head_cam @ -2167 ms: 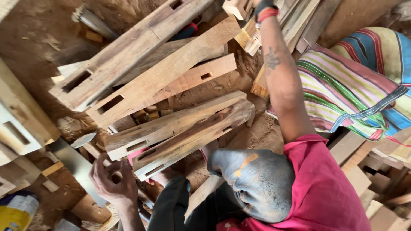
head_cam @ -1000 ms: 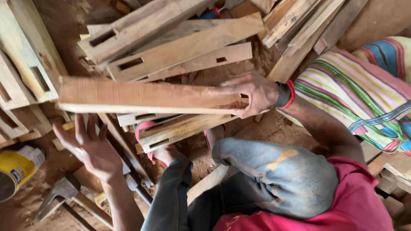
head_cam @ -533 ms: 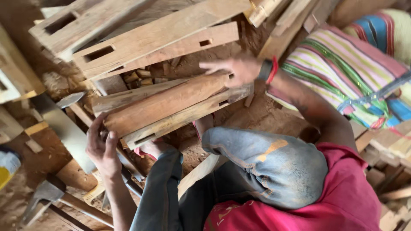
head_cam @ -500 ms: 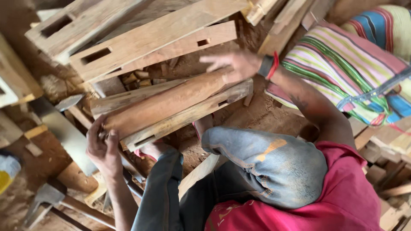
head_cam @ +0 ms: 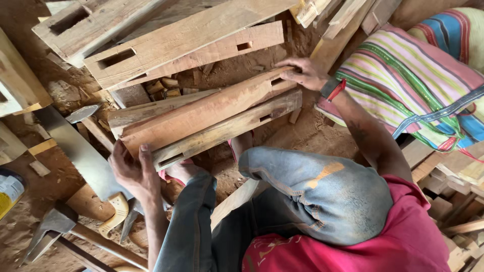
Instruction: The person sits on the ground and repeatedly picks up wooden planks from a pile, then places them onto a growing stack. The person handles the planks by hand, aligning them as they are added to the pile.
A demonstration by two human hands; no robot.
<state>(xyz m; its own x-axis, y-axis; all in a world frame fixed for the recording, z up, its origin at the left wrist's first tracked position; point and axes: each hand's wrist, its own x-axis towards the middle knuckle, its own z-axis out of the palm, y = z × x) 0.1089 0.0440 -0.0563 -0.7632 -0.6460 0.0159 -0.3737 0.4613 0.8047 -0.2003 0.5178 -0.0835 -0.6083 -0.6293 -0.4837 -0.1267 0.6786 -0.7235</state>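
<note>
Workshop floor, crowded on every side

Over on the left a handsaw lies flat on the dirt floor, its pale handle down near a hammer with a long wooden shaft. At the left edge sits a yellow tin, only partly in view. Up top, several mortised timbers stack at an angle, rectangular slots cut through them, with small wood offcuts scattered just beneath. On the right a striped cloth bundle in pink, green and blue rests against more planks, and short wood blocks pile up at the right edge.
</note>
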